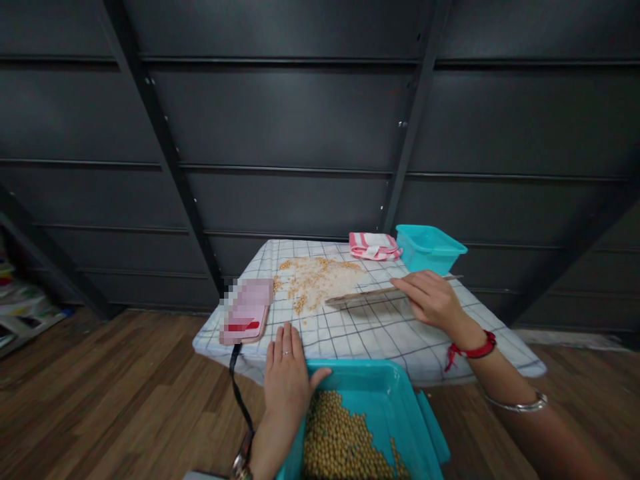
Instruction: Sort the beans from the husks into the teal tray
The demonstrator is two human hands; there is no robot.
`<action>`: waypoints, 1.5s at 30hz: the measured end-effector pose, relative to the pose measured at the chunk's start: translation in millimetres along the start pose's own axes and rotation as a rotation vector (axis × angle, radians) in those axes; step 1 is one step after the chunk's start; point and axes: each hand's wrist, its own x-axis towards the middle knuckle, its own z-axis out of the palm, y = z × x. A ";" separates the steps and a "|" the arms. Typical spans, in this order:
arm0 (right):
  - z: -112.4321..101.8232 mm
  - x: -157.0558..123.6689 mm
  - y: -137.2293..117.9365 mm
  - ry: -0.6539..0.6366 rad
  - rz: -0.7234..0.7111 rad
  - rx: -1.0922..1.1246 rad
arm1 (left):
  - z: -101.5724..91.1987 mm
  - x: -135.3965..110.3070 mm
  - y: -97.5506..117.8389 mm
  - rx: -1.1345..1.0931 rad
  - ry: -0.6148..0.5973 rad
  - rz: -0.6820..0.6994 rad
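My right hand [434,301] is closed around a long, thin, flat wooden strip [363,295], held slantwise over the checked cloth. The strip's far end lies close to a spread of yellow beans [300,305] mixed with pale, fine bits [327,280]. My left hand [286,373] lies with fingers stretched out, fingertips over the cloth's front edge, thumb at the rim of a teal bin [385,373]. Inside the bin are many yellowish beans [335,440], heaped toward its left side.
A checked cloth [400,337] covers the small table. At its left lies a pink phone-like object [250,313], partly blurred, with a black strap [237,387]. A folded pink-and-white towel [373,245] and a smaller teal basket [430,250] stand at the back right, before a dark panelled wall [280,120].
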 end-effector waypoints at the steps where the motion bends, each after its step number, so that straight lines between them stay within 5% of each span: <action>1: -1.0 0.5 5.8 0.008 0.002 0.009 | 0.5 0.0 0.3 -0.002 0.001 -0.001; 9: 34.2 17.6 46.6 0.067 0.169 0.004 | 5.8 0.5 5.8 0.026 0.035 0.009; 18: 71.2 7.1 36.8 0.060 0.136 -0.021 | 8.3 2.9 12.3 0.006 0.095 0.019; 35: 64.7 -0.7 36.6 -0.086 0.195 -0.105 | -1.0 1.9 21.2 0.019 0.095 0.014; 45: 67.6 15.1 41.2 -0.267 0.397 -0.180 | 0.0 -0.3 19.9 0.086 0.125 0.013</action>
